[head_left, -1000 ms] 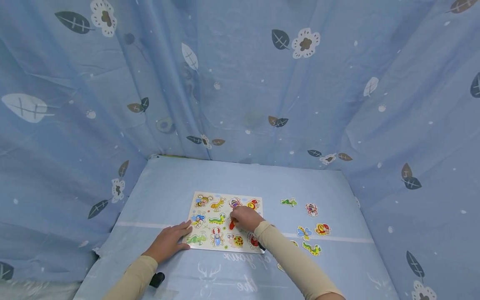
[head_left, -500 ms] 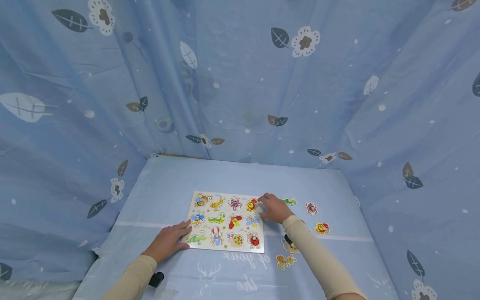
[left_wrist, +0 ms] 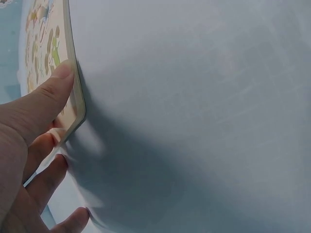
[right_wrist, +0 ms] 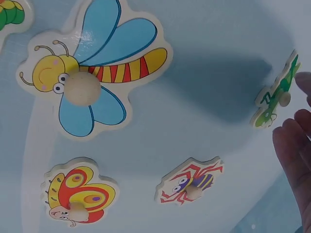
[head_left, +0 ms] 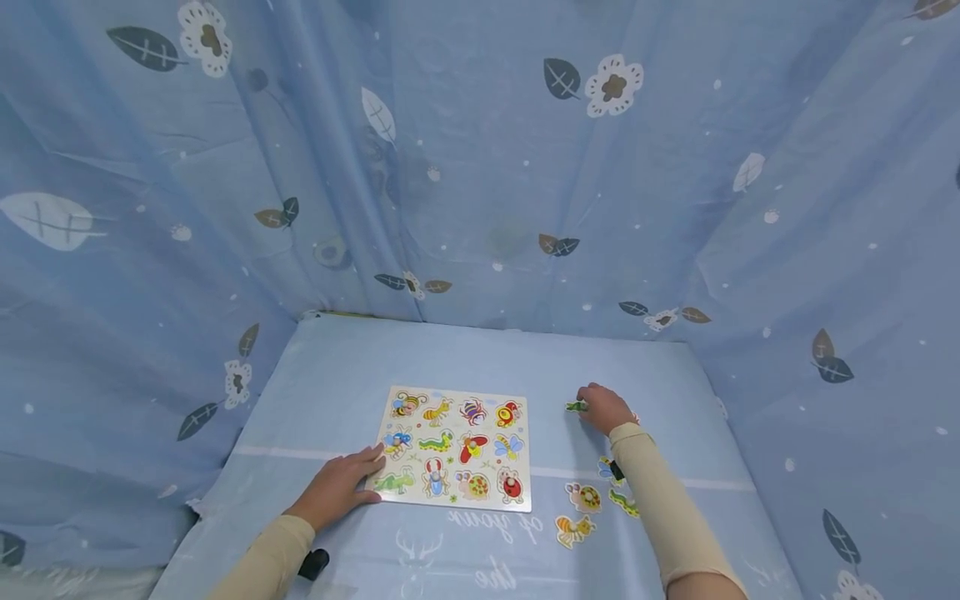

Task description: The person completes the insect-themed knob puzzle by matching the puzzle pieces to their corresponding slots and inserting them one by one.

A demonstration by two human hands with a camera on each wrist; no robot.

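Observation:
My right hand (head_left: pixel 606 408) is at a green grasshopper puzzle piece (head_left: pixel 574 406), right of the board. In the right wrist view, its fingers (right_wrist: pixel 292 141) and thumb are spread apart around the knob of that piece (right_wrist: pixel 269 108), without pinching it. A pale puzzle board (head_left: pixel 489 502) with rows of insect pictures lies mid-table; several spots have knobs in them. My left hand (head_left: pixel 339 485) rests at the board's left edge, fingers extended. Seen from the left wrist, the thumb (left_wrist: pixel 62 73) presses on the board's face near a corner, and other fingertips lie beside the edge.
A dragonfly piece (right_wrist: pixel 138 68), a butterfly piece (right_wrist: pixel 99 189) and a spider piece (right_wrist: pixel 206 180) lie near the right hand. Closer to me are a snail piece (head_left: pixel 583 497), an ant-like yellow piece (head_left: pixel 574 530) and a caterpillar piece (head_left: pixel 624 502). Patterned blue curtains (head_left: pixel 480 167) enclose the table.
My right hand has left the red-winged insect on the board, passed over the board's right edge and moved right to the grasshopper piece. The left hand stays at the board's left edge.

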